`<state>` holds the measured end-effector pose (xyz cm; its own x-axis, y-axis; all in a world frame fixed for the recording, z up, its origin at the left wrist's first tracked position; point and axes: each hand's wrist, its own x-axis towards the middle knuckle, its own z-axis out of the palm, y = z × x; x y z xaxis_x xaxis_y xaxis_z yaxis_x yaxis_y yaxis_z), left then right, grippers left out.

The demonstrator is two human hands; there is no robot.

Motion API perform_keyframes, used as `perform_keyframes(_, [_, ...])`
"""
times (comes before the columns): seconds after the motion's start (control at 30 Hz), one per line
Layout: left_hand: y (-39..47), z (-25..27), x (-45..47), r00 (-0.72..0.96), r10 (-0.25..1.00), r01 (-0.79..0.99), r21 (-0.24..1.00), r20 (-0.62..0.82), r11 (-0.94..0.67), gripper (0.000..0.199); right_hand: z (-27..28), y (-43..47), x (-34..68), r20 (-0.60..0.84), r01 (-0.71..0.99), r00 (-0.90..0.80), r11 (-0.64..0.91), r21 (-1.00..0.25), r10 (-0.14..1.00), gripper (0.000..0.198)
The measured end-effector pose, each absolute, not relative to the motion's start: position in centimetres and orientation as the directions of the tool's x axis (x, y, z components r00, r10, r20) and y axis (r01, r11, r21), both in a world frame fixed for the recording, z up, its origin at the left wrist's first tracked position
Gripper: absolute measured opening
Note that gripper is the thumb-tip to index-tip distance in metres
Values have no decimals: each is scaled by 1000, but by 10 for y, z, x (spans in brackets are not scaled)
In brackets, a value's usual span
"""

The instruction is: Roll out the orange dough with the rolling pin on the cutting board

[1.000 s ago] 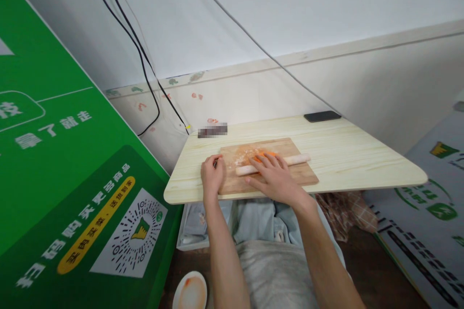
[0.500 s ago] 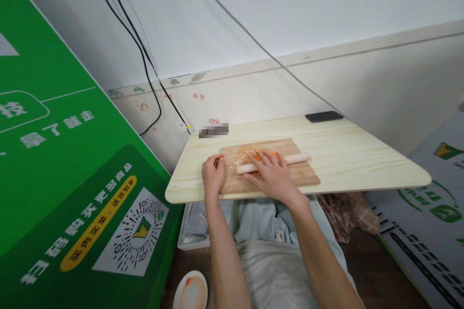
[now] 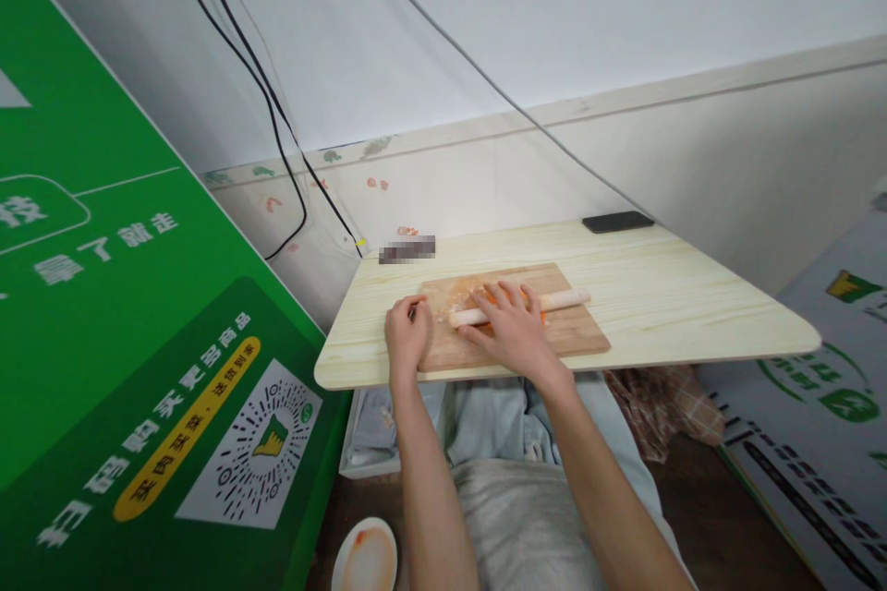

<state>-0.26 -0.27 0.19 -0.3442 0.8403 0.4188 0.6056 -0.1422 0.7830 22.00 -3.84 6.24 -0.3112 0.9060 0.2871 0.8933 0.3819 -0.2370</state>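
Note:
A pale wooden rolling pin [image 3: 565,299] lies at a slant across a wooden cutting board [image 3: 582,337]. My right hand [image 3: 509,323] rests flat on the pin, palm down with its fingers spread. Orange dough or a similar soft piece [image 3: 478,299] shows partly around the pin; my hand hides most of it. Whitish crumbs or flour [image 3: 458,295] and orange smears mark the board's upper left. At the board's left edge, my left hand [image 3: 407,332] has its fingers curled closed against the edge. Its inner side is hidden.
The board sits on a light wood-grain table [image 3: 693,305] against the wall. A dark phone [image 3: 618,222] lies at the back right, and a blurred dark object [image 3: 407,249] at the back left. Below left is a stained white plate [image 3: 365,559]. Cables [image 3: 277,111] hang along the wall.
My right hand has shifted slightly left and upward on the board with the rolling pin, and orange now shows below the pin. My left hand stays at the board's edge.

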Motion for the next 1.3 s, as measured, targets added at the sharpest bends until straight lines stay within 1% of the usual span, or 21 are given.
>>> perform_keyframes(0.2, [-1, 0, -4, -343, 837, 598, 786, 426, -154, 27, 58, -47, 222, 276, 897, -311, 377, -231, 910, 64])
perform_keyframes(0.5, [-2, 1, -3, -345, 835, 603, 783, 429, -153, 27, 60, -34, 221, 312, 870, -333, 418, -263, 890, 52])
perform_keyframes(0.77, [0, -1, -4, -341, 833, 596, 786, 435, -167, 27, 54, -41, 223, 314, 876, -333, 415, -246, 889, 55])
perform_keyframes(1.03, [-2, 1, -2, -349, 829, 599, 785, 436, -160, 28, 58, -31, 220, 345, 857, -339, 439, -271, 875, 45])
perform_keyframes(1.3, [-2, 2, -2, -350, 834, 597, 788, 426, -152, 28, 51, -36, 221, 360, 866, -326, 429, -256, 874, 48])
